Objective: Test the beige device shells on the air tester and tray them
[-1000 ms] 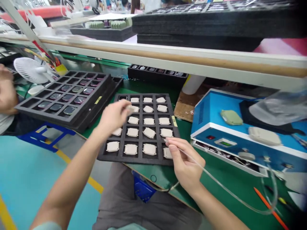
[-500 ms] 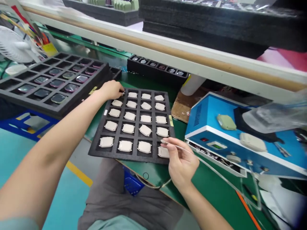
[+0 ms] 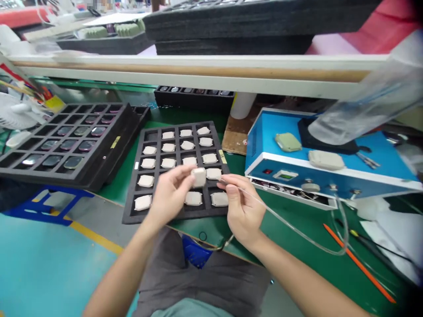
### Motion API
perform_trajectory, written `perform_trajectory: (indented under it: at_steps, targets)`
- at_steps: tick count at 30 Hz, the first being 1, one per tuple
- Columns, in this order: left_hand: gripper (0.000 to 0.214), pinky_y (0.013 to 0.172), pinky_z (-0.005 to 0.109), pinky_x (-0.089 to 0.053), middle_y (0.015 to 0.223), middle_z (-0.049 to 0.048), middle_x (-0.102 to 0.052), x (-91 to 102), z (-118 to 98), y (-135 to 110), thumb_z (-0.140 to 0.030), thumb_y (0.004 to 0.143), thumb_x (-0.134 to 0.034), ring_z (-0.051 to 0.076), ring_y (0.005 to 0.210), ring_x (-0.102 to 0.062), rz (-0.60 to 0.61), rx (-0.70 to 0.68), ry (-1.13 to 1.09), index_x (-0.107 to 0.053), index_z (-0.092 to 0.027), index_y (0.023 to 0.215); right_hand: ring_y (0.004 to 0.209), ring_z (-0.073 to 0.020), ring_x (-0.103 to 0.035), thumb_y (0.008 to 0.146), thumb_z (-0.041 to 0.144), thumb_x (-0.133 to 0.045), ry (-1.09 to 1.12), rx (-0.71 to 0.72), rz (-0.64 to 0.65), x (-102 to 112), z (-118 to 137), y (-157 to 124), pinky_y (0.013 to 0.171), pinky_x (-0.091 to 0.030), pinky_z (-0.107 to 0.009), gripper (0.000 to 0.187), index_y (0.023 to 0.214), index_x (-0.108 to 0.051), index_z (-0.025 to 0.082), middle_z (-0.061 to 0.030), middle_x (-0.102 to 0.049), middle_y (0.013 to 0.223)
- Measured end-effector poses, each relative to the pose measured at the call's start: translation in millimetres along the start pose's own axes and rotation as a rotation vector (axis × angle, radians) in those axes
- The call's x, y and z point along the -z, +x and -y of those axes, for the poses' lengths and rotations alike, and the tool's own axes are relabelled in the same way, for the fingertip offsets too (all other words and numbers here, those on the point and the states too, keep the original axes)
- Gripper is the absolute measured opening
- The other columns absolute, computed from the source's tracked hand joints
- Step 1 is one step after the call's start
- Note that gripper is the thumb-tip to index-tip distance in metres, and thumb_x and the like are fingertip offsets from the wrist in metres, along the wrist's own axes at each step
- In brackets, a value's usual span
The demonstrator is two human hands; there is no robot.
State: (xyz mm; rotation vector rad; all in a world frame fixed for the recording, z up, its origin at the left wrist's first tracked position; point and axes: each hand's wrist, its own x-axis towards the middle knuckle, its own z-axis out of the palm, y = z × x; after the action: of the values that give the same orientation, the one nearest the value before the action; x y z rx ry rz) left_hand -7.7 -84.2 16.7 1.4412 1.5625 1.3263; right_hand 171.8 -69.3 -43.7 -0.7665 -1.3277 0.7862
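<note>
Pinched between thumb and fingers of my left hand (image 3: 172, 193) is a small beige watch-shaped casing (image 3: 198, 177), raised above a black foam tray (image 3: 129, 211). My right hand (image 3: 244, 209), just to its right, is closed around the end of a thin clear tube (image 3: 284, 223). A narrow dark tip (image 3: 222, 180) pokes out from those fingers towards the casing, apart from it. More beige casings (image 3: 143, 202) lie singly in the tray's compartments; the back left compartment holds none. My left hand hides part of the tray's middle.
On the right stands a blue control box (image 3: 287, 171) with a green casing (image 3: 288, 142) and a beige casing (image 3: 326, 160) on top. Stacked black trays (image 3: 112, 158) with dark glossy pieces are at left. A shelf rail (image 3: 198, 75) crosses behind; an orange stick (image 3: 358, 263) lies at right.
My left hand has come from the tray's back left corner towards me and right, now with a casing in it. My right hand still holds the tube's end. The camera view has shifted.
</note>
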Motion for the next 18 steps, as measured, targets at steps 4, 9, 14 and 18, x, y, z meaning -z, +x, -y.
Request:
perform_trajectory:
  at_steps: [4, 9, 14, 18]
  targets:
    - [0.034, 0.089, 0.033, -0.064, 0.11, 0.0134, -0.084, -45.4, 12.2, -34.6, -0.033, 0.086, -0.079, 0.026, 0.1, -0.081, -0.039, 0.146, -0.308, -0.078, -0.012, 0.112, 0.092, -0.0197, -0.077, 0.103, 0.025, -0.064, -0.045, 0.029, -0.015, 2.3, -1.2, 2.7, 0.082, -0.067, -0.035, 0.015, 0.105, -0.079, 0.025, -0.0058, -0.079, 0.1]
    - [0.031, 0.091, 0.034, -0.066, 0.111, 0.0127, -0.084, -55.0, 15.9, -34.3, -0.031, 0.085, -0.081, 0.025, 0.1, -0.081, -0.126, 0.135, -0.373, -0.08, -0.013, 0.11, 0.096, -0.0192, -0.078, 0.102, 0.023, -0.065, -0.036, 0.03, 0.037, 2.7, 0.2, 2.4, 0.083, -0.066, -0.032, 0.015, 0.106, -0.079, 0.026, -0.0051, -0.081, 0.102]
    - [0.03, 0.09, 0.035, -0.066, 0.108, 0.0116, -0.084, -51.9, 14.3, -36.8, -0.03, 0.084, -0.083, 0.025, 0.099, -0.082, -0.165, 0.139, -0.392, -0.081, -0.014, 0.109, 0.099, -0.0205, -0.078, 0.102, 0.021, -0.065, -0.038, 0.027, 0.062, 3.5, -2.0, 0.6, 0.085, -0.065, -0.034, 0.016, 0.108, -0.079, 0.027, -0.0053, -0.081, 0.103]
    - [0.029, 0.091, 0.034, -0.067, 0.108, 0.011, -0.084, -52.8, 14.8, -37.4, -0.029, 0.085, -0.083, 0.025, 0.099, -0.082, -0.163, 0.139, -0.408, -0.081, -0.015, 0.11, 0.1, -0.0202, -0.078, 0.101, 0.019, -0.065, -0.042, 0.033, 0.072, 4.6, -2.4, 0.3, 0.088, -0.065, -0.035, 0.017, 0.108, -0.079, 0.027, -0.0049, -0.081, 0.104]
